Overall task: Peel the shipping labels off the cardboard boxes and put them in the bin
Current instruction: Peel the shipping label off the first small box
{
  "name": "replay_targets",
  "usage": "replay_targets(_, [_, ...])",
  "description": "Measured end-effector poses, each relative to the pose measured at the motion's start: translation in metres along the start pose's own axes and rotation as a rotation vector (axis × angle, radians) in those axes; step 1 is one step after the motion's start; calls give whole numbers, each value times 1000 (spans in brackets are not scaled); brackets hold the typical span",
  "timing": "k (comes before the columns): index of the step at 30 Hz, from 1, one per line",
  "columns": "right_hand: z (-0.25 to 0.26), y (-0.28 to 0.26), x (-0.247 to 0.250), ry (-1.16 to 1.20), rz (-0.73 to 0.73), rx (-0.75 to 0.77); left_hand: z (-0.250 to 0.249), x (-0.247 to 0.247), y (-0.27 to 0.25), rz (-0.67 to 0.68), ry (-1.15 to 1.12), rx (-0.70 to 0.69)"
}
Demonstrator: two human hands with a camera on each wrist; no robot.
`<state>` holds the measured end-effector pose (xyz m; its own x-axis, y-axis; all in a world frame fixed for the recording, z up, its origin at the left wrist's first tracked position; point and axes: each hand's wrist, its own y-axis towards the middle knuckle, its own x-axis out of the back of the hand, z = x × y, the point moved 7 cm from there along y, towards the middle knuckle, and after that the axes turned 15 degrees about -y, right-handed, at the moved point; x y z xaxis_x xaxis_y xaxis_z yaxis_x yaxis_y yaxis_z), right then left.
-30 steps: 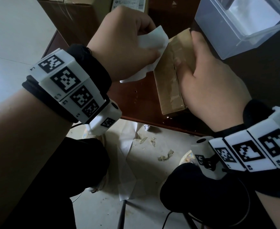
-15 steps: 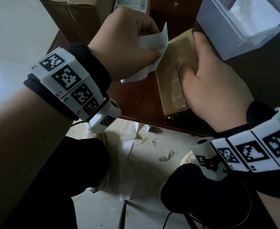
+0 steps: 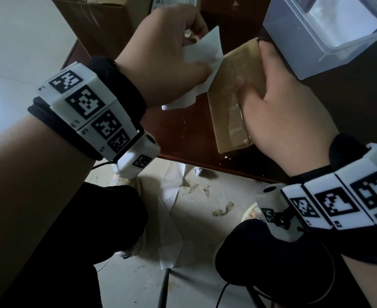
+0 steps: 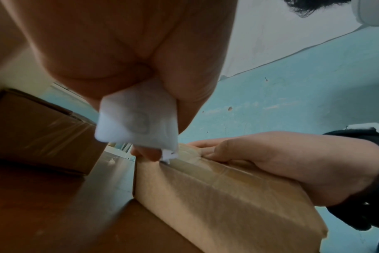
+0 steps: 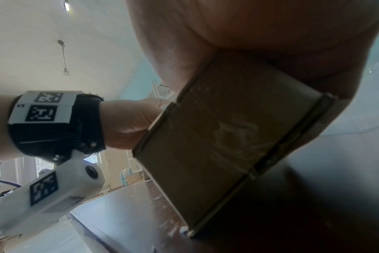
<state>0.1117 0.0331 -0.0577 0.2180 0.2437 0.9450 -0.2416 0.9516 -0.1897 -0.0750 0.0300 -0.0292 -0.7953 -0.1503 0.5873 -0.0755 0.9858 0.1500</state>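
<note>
A small taped cardboard box stands near the front edge of the dark wooden table. My right hand grips the box from the right, thumb on its top face, and holds it down. My left hand pinches a white shipping label that is largely lifted off the box, with one edge still at the box's top left edge. From the left wrist, the label hangs from my fingers just above the box. The right wrist view shows the box's end face under my palm.
A clear plastic bin stands on the table at the far right, just behind my right hand. A bigger cardboard box with a label on it stands at the back left. Scraps of paper and tape lie on the floor below.
My left hand has pulled the label up and away from the box, so more of it stands free. My right hand has stayed on the box.
</note>
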Motion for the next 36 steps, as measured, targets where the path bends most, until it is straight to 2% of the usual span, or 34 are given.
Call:
replay_targets(21, [-1,1,-1,8,6,4,-2,-3,-1,48,47,-69])
replay_targets(36, [-4,1,0,35,25,-6,2,-1,0,50,20,-29])
